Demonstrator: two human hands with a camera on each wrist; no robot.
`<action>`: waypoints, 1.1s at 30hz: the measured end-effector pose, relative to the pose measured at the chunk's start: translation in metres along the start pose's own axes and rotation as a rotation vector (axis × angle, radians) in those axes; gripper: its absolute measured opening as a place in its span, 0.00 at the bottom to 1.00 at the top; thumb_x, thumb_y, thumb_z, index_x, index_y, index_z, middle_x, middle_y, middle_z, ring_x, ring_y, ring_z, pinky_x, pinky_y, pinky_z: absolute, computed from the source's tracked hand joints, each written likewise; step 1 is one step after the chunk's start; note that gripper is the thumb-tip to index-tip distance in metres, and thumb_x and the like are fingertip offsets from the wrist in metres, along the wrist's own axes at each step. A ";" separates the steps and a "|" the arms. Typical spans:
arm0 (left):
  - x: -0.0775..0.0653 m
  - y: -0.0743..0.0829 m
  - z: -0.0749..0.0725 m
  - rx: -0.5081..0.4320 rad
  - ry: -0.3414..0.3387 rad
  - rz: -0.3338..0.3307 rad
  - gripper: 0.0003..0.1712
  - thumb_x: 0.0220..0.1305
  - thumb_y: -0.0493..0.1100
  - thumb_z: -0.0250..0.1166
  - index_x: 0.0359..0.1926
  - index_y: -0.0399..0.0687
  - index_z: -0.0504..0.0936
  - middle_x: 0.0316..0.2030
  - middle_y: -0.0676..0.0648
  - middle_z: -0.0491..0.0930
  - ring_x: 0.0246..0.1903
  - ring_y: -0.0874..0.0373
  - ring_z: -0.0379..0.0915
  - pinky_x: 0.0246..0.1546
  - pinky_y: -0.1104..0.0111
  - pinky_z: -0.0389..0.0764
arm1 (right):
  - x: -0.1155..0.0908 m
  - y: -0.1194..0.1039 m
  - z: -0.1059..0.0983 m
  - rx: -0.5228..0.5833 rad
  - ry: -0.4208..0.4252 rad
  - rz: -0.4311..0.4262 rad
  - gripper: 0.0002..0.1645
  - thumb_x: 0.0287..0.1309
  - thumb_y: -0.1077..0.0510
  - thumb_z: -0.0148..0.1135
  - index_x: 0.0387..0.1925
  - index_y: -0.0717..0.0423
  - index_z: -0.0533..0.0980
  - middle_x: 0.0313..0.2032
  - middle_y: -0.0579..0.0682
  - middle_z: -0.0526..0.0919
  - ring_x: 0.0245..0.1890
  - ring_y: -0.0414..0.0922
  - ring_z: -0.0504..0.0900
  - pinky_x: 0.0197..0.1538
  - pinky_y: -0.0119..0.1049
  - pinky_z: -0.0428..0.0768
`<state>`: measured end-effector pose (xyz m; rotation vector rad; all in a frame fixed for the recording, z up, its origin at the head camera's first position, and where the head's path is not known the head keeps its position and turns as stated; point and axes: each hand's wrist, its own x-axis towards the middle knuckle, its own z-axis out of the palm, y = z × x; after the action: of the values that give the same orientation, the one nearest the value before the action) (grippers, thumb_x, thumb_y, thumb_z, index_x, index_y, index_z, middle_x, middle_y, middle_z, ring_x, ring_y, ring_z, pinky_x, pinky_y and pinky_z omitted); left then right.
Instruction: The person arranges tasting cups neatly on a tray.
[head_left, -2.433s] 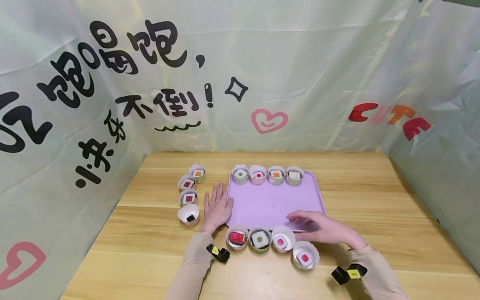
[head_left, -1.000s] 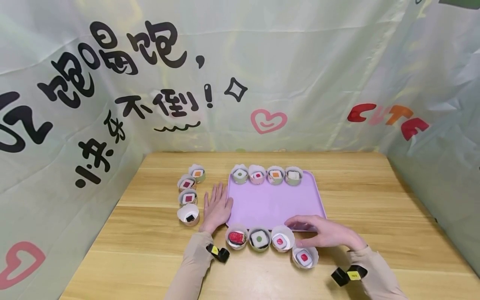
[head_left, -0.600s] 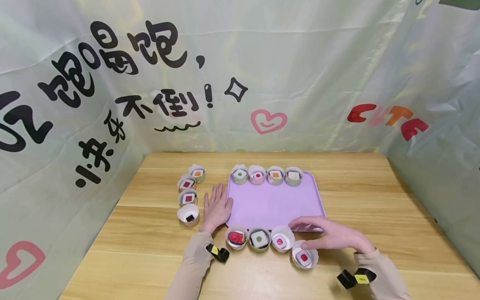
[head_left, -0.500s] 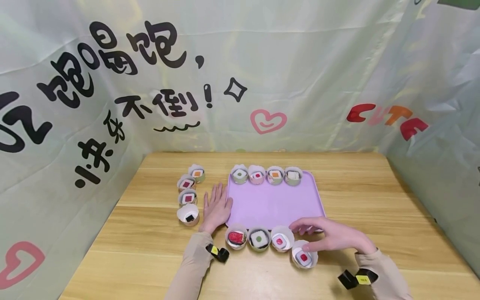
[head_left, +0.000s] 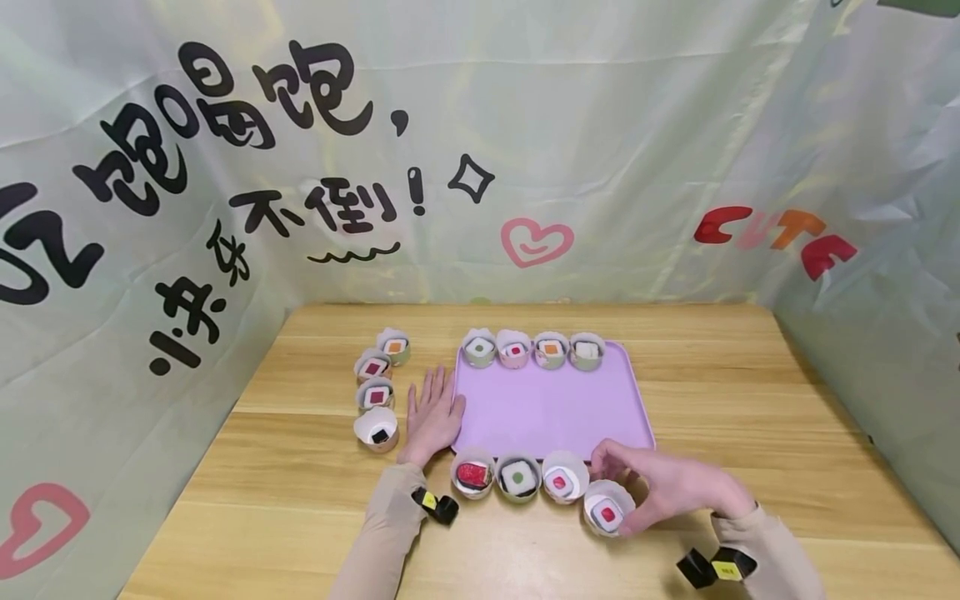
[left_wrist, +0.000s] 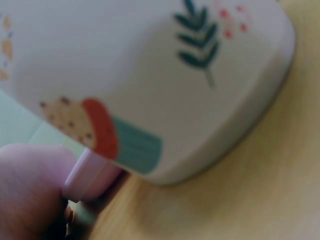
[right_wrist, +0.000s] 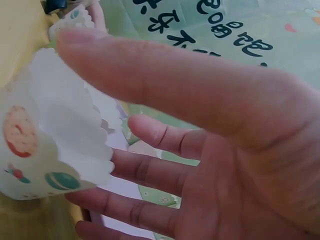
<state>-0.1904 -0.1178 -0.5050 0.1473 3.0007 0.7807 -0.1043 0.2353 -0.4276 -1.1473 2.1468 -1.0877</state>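
Observation:
My left hand [head_left: 435,421] lies flat with fingers straight at the left edge of the lilac tray [head_left: 517,412]; part of it shows at lower left in the left wrist view. My right hand [head_left: 671,483] curls round the frontmost paper cup [head_left: 606,523], thumb at its right side and fingers behind it. That scalloped cup stands on the table and contains a white piece with a red centre, like toy sushi [head_left: 607,514]. In the right wrist view, the thumb crosses the cup's rim [right_wrist: 95,175], and the cup hides some fingertips.
Several sushi cups [head_left: 517,496] stand along the tray's front edge, close left of my right hand. A row of cups [head_left: 551,362] sits along the tray's back. Beside my left hand, a column of cups [head_left: 378,442] stands on the wooden table [head_left: 292,500]. Printed cloth [head_left: 630,167] surrounds the table.
My right hand first hovered over the tray's front right, then shifted right. Its thumb has come down from above the cup to its side. The left hand and the cups stay put.

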 end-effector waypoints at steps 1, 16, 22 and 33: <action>0.000 0.000 0.000 0.000 -0.001 -0.001 0.34 0.79 0.52 0.40 0.80 0.47 0.52 0.81 0.42 0.43 0.82 0.44 0.33 0.79 0.44 0.29 | -0.001 0.000 0.002 -0.003 -0.005 -0.006 0.34 0.51 0.54 0.77 0.53 0.54 0.65 0.48 0.53 0.80 0.49 0.41 0.79 0.52 0.31 0.79; 0.001 0.001 -0.001 0.000 -0.004 -0.004 0.35 0.79 0.53 0.40 0.80 0.47 0.52 0.81 0.42 0.43 0.82 0.45 0.33 0.79 0.45 0.28 | -0.002 -0.003 0.023 -0.212 0.095 0.037 0.39 0.41 0.51 0.82 0.49 0.46 0.65 0.47 0.44 0.79 0.50 0.36 0.77 0.54 0.31 0.79; 0.000 0.000 0.000 0.008 -0.003 -0.002 0.34 0.79 0.52 0.40 0.80 0.46 0.52 0.81 0.41 0.43 0.81 0.44 0.34 0.79 0.44 0.29 | 0.001 -0.005 0.025 -0.205 0.099 0.081 0.36 0.39 0.59 0.80 0.47 0.45 0.65 0.43 0.40 0.79 0.46 0.34 0.78 0.51 0.31 0.80; 0.001 0.000 0.001 0.006 -0.007 -0.007 0.35 0.79 0.53 0.40 0.80 0.47 0.51 0.81 0.42 0.43 0.82 0.45 0.34 0.79 0.45 0.29 | 0.000 -0.004 0.020 -0.230 0.113 0.061 0.33 0.38 0.65 0.74 0.46 0.46 0.67 0.44 0.39 0.80 0.48 0.35 0.78 0.54 0.36 0.81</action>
<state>-0.1918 -0.1173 -0.5062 0.1402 2.9956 0.7684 -0.0887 0.2256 -0.4359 -1.1332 2.4299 -0.9168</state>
